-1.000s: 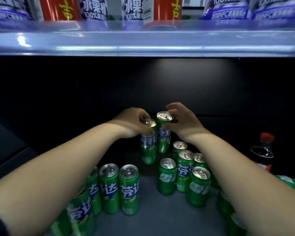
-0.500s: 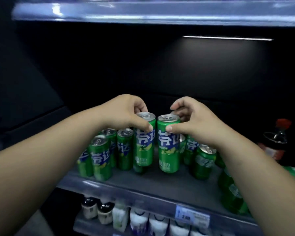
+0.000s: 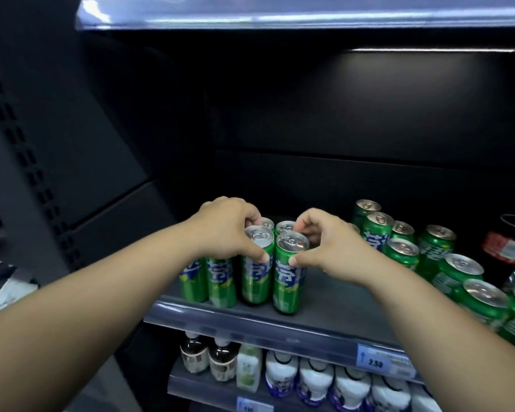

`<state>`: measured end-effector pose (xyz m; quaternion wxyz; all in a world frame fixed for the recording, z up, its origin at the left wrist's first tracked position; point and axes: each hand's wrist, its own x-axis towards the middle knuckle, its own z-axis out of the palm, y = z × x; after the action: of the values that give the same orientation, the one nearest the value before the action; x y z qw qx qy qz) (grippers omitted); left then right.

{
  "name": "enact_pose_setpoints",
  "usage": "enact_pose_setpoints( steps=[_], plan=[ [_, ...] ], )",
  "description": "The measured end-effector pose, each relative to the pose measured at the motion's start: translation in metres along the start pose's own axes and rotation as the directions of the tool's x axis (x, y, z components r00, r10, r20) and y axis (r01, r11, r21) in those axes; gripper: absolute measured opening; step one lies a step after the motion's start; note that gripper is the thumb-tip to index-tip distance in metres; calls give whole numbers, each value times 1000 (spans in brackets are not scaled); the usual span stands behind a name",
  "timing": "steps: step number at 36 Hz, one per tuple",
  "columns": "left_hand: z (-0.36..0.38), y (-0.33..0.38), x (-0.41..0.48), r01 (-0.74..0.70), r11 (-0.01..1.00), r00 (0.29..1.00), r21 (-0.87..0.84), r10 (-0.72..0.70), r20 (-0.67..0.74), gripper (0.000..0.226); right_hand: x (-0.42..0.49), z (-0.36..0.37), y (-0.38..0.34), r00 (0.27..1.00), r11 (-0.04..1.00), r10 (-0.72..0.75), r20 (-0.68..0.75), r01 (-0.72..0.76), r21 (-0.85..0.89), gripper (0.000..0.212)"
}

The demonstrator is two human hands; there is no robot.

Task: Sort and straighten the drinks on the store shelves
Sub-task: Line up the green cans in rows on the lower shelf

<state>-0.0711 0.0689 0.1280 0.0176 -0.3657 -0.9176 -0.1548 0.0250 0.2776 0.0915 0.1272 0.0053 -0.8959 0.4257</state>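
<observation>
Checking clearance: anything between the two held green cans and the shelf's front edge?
Nothing visible. The left hand and right hand each grip a green can, both already at the front edge, bare shelf ahead.

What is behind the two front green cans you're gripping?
Behind the two front green slim cans, two more silver can tops show. The left hand and right hand cover their bodies and anything deeper.

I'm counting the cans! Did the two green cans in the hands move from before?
Yes. The two green cans came forward from the back of the shelf to its front edge, beside the cans on the left.
</observation>
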Motion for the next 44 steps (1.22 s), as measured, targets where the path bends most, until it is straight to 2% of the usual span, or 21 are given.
enact_pose_setpoints(
  steps=[3,6,10,18,25,30,33,40,42,44],
  plan=[
    [9,-10,3,19,997,1000,69,-20,3,64,-2,8,3,999,1000,23,-23,-23,11,47],
    [14,-5,-1,-55,983,998,177,54,13,59,-5,12,4,998,999,30,-54,-28,38,47],
    [14,-3,-6,-100,974,995,204,103,-5,57,-12,18,6,996,999,35,-86,-33,20,48],
    [9,-12,4,-236,932,971,275,218,94,59,-21,23,5,992,999,18,-128,-24,-46,53],
    [8,-14,6,-229,950,972,215,212,100,61,-19,23,13,992,999,46,-120,-48,-17,48],
    [7,-16,6,-233,936,972,264,213,100,61,-18,27,14,989,997,3,-146,-14,-74,47],
    [6,-18,6,-219,948,975,232,202,96,62,-16,27,14,991,997,-6,-137,-4,-73,47],
    [1,-20,10,-239,940,968,244,210,140,70,-11,14,16,997,995,77,-13,-77,57,54],
    [-3,-20,14,-228,956,971,184,209,119,69,-7,6,15,995,991,88,-36,-83,109,54],
    [-7,-19,18,-195,978,980,74,191,58,56,0,-1,15,989,990,88,-120,-74,121,54]
  ],
)
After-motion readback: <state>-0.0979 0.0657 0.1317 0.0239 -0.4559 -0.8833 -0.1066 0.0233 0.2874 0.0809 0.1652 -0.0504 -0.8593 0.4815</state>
